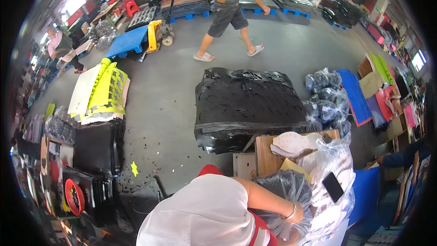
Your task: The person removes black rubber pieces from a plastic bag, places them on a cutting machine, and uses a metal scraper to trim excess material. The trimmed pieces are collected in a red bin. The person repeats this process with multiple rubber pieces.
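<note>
A transparent plastic bag (282, 191) with dark contents sits at the bottom, right of centre, beside a wooden-topped table. My left arm, in a white short sleeve, reaches across to it. With a bracelet at its wrist, my left hand (297, 215) is closed on the bag's loose plastic. Just below, my right hand (289, 238) shows only in part at the lower edge, against the same plastic; its fingers are mostly hidden. Another crumpled transparent plastic bag (330, 159) with pale contents lies to the right. On it rests a black phone (332, 187).
Pale cut pieces (293, 143) lie on the wooden tabletop (263, 155). Beyond stands a large stack of black cut sheets (246, 100), with filled bags (325, 95) beside it. Yellow-green sheets (107, 89) are at left. Across the floor, a person (227, 9) walks near a yellow pallet jack (154, 36).
</note>
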Motion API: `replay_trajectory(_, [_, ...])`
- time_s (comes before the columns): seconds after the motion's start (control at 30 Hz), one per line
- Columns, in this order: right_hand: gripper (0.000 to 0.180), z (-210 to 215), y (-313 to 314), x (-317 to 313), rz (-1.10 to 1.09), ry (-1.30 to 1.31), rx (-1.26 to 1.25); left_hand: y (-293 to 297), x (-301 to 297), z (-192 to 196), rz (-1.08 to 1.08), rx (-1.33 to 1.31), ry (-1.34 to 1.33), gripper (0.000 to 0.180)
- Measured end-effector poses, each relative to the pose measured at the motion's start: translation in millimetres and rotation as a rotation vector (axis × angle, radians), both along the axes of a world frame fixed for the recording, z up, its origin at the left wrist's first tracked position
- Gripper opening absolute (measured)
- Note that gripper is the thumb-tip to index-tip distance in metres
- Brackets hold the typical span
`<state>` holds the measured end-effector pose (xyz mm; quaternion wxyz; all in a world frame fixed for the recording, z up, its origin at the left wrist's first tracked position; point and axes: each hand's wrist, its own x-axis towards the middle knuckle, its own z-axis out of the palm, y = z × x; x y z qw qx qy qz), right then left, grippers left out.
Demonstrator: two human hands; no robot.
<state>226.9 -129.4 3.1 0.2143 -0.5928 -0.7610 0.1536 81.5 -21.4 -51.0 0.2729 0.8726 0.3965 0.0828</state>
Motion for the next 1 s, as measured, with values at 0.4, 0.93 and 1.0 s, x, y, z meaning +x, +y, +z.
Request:
replay_trajectory(0.4, [0.017, -18, -128, 62, -0.768, 0.489, -0.013, -10, -15, 19, -0.200, -0.067, 0.217, 0.069])
replay_trajectory(0.93, [0.003, -6, -139, 77, -0.616, 0.516, 0.107, -54, -42, 94, 0.388, -0.348, -0.510, 0.030])
replay_trajectory(1.0, [0.001, -6, -121, 81, -0.554, 0.550, 0.094, -67, -66, 110, 0.419, -0.201, -0.629, 0.028])
